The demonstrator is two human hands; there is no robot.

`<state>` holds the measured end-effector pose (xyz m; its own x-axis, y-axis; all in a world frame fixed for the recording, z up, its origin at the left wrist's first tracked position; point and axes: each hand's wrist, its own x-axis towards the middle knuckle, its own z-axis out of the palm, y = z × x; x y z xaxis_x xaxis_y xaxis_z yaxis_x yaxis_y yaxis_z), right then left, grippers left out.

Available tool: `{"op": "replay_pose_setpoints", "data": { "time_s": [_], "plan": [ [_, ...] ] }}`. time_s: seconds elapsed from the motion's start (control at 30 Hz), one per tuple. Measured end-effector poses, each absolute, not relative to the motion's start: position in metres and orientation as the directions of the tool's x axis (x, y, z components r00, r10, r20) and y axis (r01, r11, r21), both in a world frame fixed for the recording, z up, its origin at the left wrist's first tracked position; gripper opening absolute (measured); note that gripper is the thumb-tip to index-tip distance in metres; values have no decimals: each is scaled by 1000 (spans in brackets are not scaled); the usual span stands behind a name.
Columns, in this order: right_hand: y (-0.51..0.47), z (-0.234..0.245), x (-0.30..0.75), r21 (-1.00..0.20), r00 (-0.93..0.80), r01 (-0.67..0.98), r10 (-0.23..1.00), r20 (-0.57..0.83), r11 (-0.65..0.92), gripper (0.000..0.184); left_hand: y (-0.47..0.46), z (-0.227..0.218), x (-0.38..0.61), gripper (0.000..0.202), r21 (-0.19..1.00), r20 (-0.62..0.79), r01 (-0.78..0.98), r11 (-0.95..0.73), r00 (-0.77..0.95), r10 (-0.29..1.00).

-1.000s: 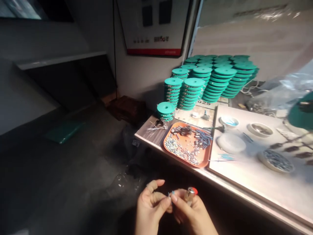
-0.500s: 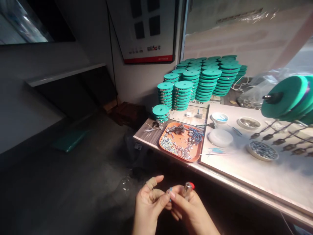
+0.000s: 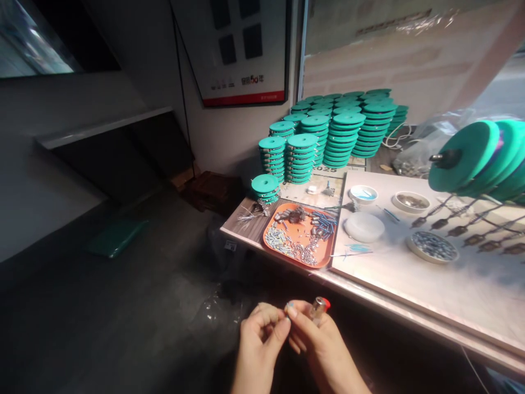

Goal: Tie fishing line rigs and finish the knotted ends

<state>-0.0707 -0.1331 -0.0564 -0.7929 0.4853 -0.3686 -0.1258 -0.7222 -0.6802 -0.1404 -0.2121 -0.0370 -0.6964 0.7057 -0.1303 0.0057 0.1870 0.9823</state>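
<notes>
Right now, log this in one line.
right hand: pinching small blue piece, holding lighter | left hand: beside it, grip unclear | ahead: orange tray, green spools

The right hand (image 3: 315,332) holds a red-topped lighter (image 3: 319,307).

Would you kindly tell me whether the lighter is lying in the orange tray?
No, the lighter is held in the right hand, apart from the orange tray.

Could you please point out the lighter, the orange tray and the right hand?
Lighter (image 3: 319,305): head view, metal top.
Orange tray (image 3: 303,233): head view, bare bottom.
Right hand (image 3: 319,334): head view, its middle.
</notes>
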Motion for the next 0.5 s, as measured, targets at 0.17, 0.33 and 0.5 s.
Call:
{"op": "replay_pose_setpoints", "data": {
  "time_s": [0.17, 0.33, 0.5],
  "plan": [
    [-137, -59, -73, -678, -796, -150, 495, -349, -720, 28, -208, -48, -135, 22, 975, -222, -178, 136, -708, 670],
    [-143, -61, -76, -591, -787, -189, 481, -386, -784, 28, -210, -54, -133, 27, 977, -205, -189, 96, -736, 646],
    [-148, -58, -79, -506, -799, -194, 434, -415, -840, 25, -213, -51, -133, 26, 973, -201, -227, 46, -726, 658]
  ]
}}
